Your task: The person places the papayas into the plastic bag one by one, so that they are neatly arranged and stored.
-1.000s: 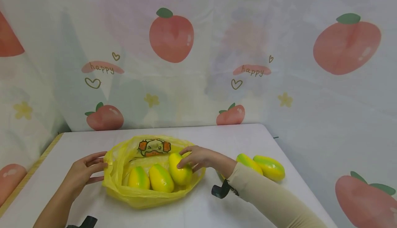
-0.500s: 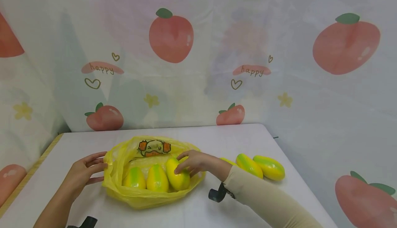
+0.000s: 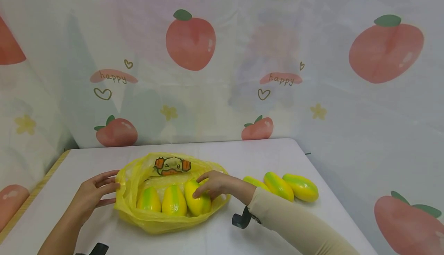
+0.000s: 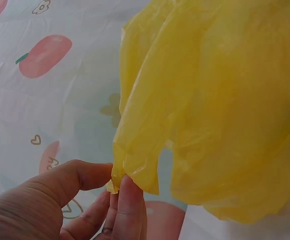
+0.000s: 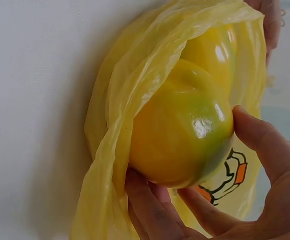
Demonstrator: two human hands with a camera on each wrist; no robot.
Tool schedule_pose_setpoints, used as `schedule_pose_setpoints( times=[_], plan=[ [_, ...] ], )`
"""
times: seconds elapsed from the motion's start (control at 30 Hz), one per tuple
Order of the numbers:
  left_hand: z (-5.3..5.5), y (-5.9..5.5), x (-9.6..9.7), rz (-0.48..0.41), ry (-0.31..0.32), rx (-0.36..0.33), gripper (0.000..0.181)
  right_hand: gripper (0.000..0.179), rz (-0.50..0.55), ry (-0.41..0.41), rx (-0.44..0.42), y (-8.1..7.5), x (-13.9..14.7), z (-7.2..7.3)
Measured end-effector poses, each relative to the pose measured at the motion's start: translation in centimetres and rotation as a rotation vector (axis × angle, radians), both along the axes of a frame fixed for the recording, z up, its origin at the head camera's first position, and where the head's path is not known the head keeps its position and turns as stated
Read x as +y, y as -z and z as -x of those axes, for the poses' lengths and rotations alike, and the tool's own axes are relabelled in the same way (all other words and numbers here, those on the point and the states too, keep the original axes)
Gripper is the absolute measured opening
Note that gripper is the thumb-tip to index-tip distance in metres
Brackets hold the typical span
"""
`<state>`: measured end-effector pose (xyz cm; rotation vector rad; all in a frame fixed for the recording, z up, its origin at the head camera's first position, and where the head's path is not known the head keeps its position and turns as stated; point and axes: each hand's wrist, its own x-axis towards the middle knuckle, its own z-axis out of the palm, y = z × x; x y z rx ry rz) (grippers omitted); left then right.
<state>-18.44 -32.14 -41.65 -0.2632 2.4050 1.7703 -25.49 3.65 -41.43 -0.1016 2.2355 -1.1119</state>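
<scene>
A yellow plastic bag (image 3: pixel 152 224) with a printed duck face lies with its mouth open on the white table. My left hand (image 3: pixel 91 191) pinches the bag's left edge between thumb and fingers, as the left wrist view shows up close. Inside the bag, my right hand (image 3: pixel 216 185) holds a glossy yellow mango (image 3: pixel 197 199) with a green stripe, thumb on one side and fingers on the other. Left of it in the bag sit a second mango (image 3: pixel 174 201) and a third mango (image 3: pixel 149 200), both tilted upright.
Right of the bag, behind my right forearm, lie a partly hidden mango (image 3: pixel 256 182), another mango (image 3: pixel 278 186) and one more mango (image 3: pixel 300 188). The white table (image 3: pixel 222 237) ends at a printed cloth backdrop (image 3: pixel 208 104).
My right hand has moved slightly left and down with its mango. The other two mangoes in the bag have shifted left. My left hand has stayed at the bag's edge.
</scene>
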Motion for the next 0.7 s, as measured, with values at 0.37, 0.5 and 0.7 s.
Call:
schedule_pose_setpoints(
  times=[0.37, 0.5, 0.7],
  plan=[
    [-0.1, 0.0, -0.1, -0.003, 0.008, 0.011, 0.072, 0.056, 0.033, -0.043, 0.003, -1.2, 0.5, 0.2],
    [-0.2, -0.1, 0.0, -0.010, 0.008, 0.016, 0.072, 0.057, 0.033, -0.047, 0.019, -2.0, 1.0, 0.3],
    [-0.1, -0.2, 0.1, -0.016, -0.002, 0.009, 0.072, 0.060, 0.055, -0.087, 0.105, -4.8, 3.1, 0.3]
  ],
)
